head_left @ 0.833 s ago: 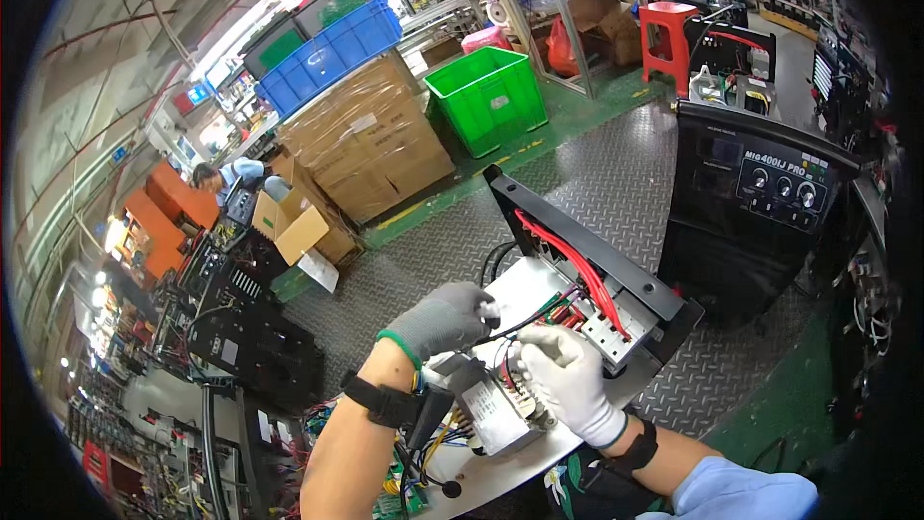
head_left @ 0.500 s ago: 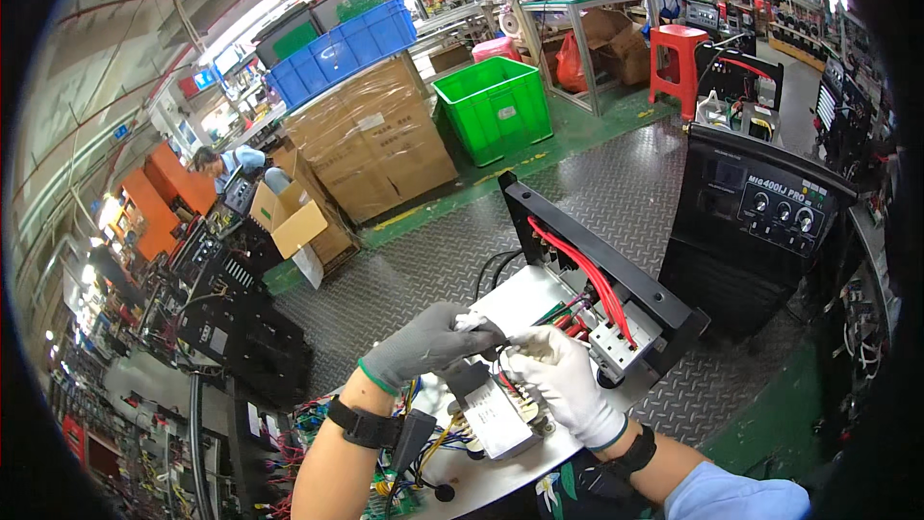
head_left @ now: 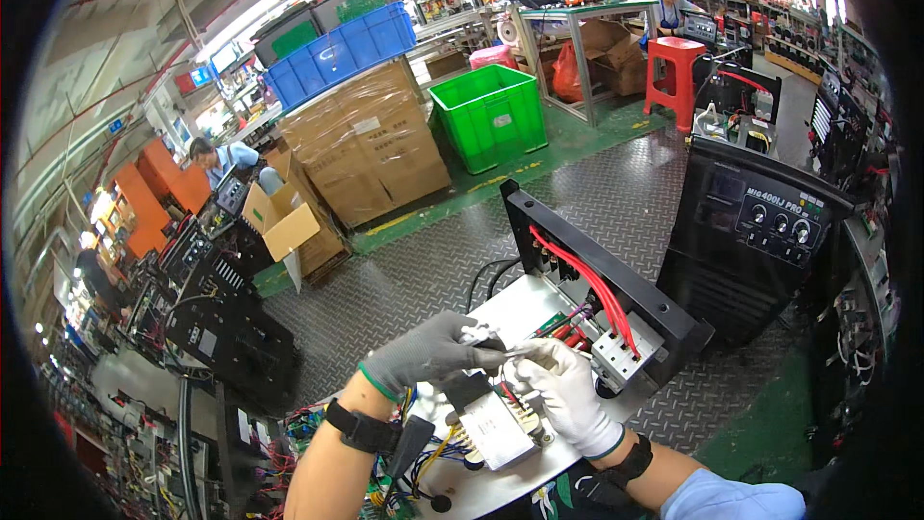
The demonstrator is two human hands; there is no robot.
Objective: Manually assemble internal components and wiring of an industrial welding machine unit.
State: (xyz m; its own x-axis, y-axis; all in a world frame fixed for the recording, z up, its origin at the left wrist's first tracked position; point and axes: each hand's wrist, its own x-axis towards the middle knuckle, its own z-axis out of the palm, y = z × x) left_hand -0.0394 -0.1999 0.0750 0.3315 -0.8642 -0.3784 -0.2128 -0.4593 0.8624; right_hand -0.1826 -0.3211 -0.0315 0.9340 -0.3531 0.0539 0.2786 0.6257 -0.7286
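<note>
My left hand (head_left: 430, 354), in a grey glove, and my right hand (head_left: 575, 399), in a white glove, meet above a white metal base plate (head_left: 500, 311). The fingers of both are pinched around a thin, pale piece between them, too small to name. Small white bits also show at my left fingertips. Just below the hands sits a transformer-like block (head_left: 497, 431) with a white label and dark wires. Beyond my right hand are thick red cables (head_left: 595, 279), running along a black upright panel (head_left: 568, 241) to a silver metal block (head_left: 621, 354).
A black welding machine (head_left: 751, 241) stands at right. Farther off are a green bin (head_left: 491, 120), a large carton (head_left: 371, 144) under a blue crate (head_left: 342, 48), and a red stool (head_left: 674, 77). More machines (head_left: 217, 327) line the left. Two people work in the background.
My hands stay together above the block, and the fingertips have shifted slightly, showing more of the thin pale piece. The whole view has tilted a little.
</note>
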